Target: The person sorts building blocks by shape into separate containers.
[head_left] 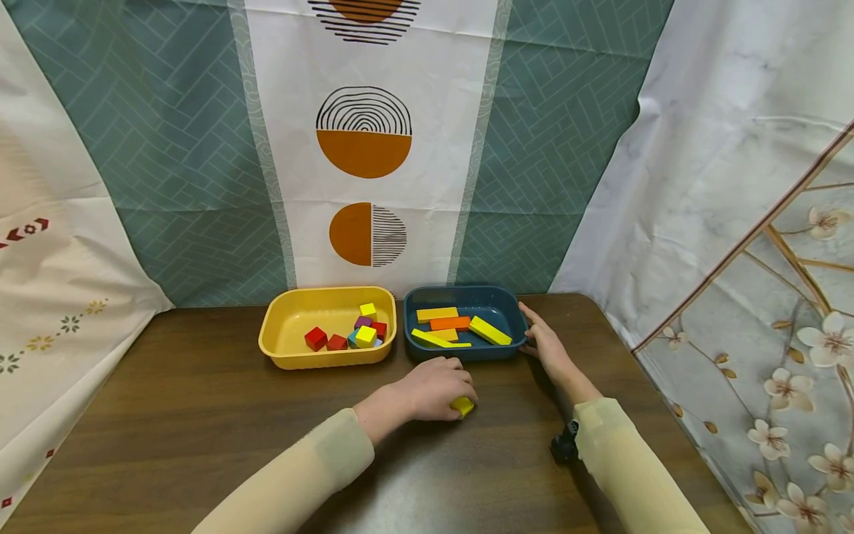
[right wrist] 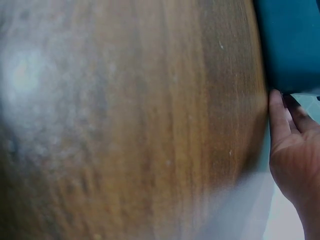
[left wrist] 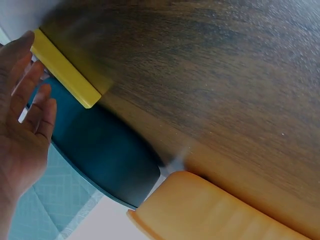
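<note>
My left hand (head_left: 437, 389) is just in front of the blue tray (head_left: 408, 343) and holds a yellow rectangular block (head_left: 463, 406). In the left wrist view the long yellow block (left wrist: 67, 70) stretches away from the thumb, and the other fingers partly hide behind it. My right hand (head_left: 550, 347) touches the right end of the blue tray with fairly straight fingers. The thumb of the right hand (right wrist: 295, 155) lies against the tray's lower corner in the right wrist view. Inside the tray are several long blocks, yellow and light orange, and an orange block (head_left: 450, 323).
Left of the blue tray stands a yellow tray (head_left: 287, 360) with several small cubes, among them a red cube (head_left: 316, 339) and a yellow cube (head_left: 365, 337). Both trays sit near the back edge of the wooden table (head_left: 200, 415), before a patterned curtain (head_left: 434, 222).
</note>
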Available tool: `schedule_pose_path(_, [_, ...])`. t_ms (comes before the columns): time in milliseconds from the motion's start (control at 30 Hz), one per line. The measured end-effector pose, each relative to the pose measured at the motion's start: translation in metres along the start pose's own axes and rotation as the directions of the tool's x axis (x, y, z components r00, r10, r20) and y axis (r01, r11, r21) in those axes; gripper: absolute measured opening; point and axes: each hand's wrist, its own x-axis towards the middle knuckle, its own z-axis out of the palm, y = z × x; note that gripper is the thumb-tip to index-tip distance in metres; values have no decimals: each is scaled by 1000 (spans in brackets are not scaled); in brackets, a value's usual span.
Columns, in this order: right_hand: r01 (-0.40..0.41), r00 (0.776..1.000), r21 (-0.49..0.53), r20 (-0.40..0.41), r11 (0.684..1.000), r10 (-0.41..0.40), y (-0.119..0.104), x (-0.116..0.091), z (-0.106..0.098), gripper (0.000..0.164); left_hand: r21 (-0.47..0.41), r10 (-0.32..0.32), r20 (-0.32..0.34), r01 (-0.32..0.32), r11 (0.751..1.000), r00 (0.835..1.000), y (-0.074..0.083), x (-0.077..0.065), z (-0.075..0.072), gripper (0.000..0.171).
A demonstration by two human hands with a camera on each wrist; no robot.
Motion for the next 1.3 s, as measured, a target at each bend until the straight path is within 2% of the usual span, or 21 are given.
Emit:
schedule_pose_path(133, [14,1000,-35,-16,999,-15,10,4,-1,65,36,3,9,-4,999,1000,0,1,2,35])
schedule_pose_path(367, [0,1000,-35,-21,999,-1,12,6,-2,65,80,12,15,-13,997,1000,0,3,3,34])
schedule_pose_path(567, [-12,1000,14,-7,1000,12,12,7,-3,65,75,8,23,-10,997,1000,-1,5,5,35])
schedule_pose_path(900, [14,1000,-51,-24,999,-15,12,6,-1,66,70,20,19,-22,997,1000,1,5,7,34])
schedule_pose_path(1300, [16,1000,-28,-18,999,-17,9,4,0,64,52,39,-10,-38,998,999,1,3,6,32])
